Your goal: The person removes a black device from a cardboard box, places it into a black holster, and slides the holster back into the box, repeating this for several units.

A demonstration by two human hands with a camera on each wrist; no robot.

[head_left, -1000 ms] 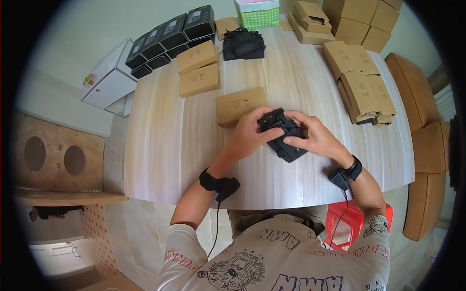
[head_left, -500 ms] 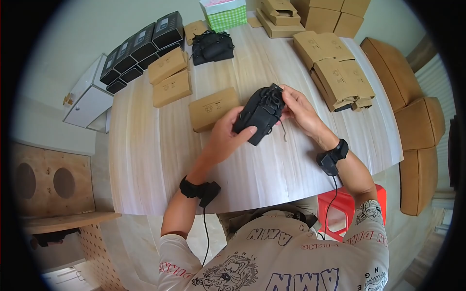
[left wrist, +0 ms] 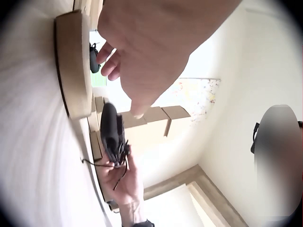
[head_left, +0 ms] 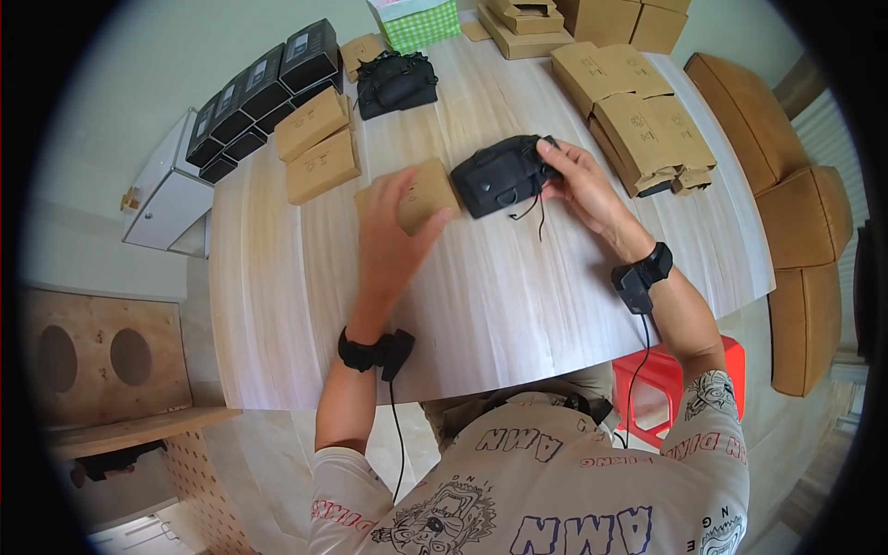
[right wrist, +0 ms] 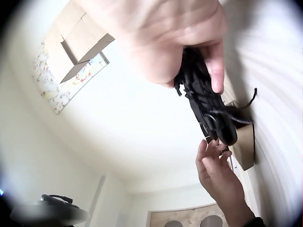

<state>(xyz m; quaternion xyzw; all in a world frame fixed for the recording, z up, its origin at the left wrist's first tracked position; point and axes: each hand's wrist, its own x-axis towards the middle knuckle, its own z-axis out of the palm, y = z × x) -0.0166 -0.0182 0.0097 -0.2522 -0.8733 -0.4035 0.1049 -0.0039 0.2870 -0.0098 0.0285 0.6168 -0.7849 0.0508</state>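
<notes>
My right hand (head_left: 589, 192) pinches one end of a small black pouch (head_left: 495, 178), thumb on top and fingers beneath. The pouch has a snap button, a D-ring and loose black cords; in the right wrist view the laced side of the pouch (right wrist: 208, 101) faces the camera. My left hand (head_left: 390, 231) is over a flat brown cardboard box (head_left: 430, 192), thumb and fingers spread and holding nothing. In the left wrist view, the fingers of the left hand (left wrist: 142, 52) are beside the cardboard box (left wrist: 75, 66), with a gap between them.
Another black pouch (head_left: 398, 85) lies farther back on the wooden table (head_left: 499, 305). Two brown boxes (head_left: 319, 153) and stacked black boxes (head_left: 264, 88) stand at the left. More brown boxes (head_left: 647, 125) lie at the right, and a green checked container (head_left: 416, 26) stands at the back.
My left hand has let go of the black pouch and moved left over the cardboard box. The pouch has turned sideways in my right hand. The head view has shifted right.
</notes>
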